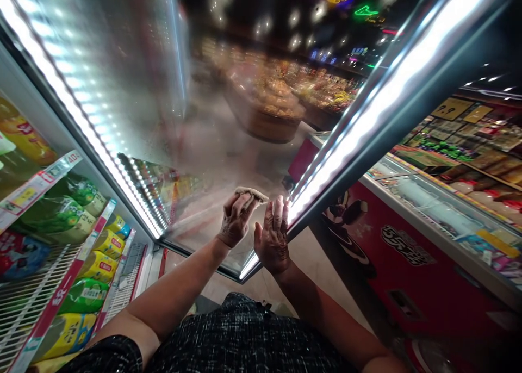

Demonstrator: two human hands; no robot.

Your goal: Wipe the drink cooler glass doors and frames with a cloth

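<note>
A light-coloured cloth (pixel 252 193) is bunched under the curled fingers of my left hand (pixel 238 215), up against the glass door (pixel 228 161). To its right, my right hand (pixel 274 237) lies flat with fingers stretched upward, along the lit edge of the door frame (pixel 338 161). Nothing shows in the right hand. The glass carries a hazy film and reflections of lights, and the shop behind it looks blurred. My right palm is turned away from view.
On the left, fridge shelves (pixel 77 286) hold bottles and yellow and green packs. A second LED strip (pixel 81 112) runs along the fridge opening. A red chest freezer (pixel 383 253) with a glass top stands to the right. Behind the door is a round display stand (pixel 269 123).
</note>
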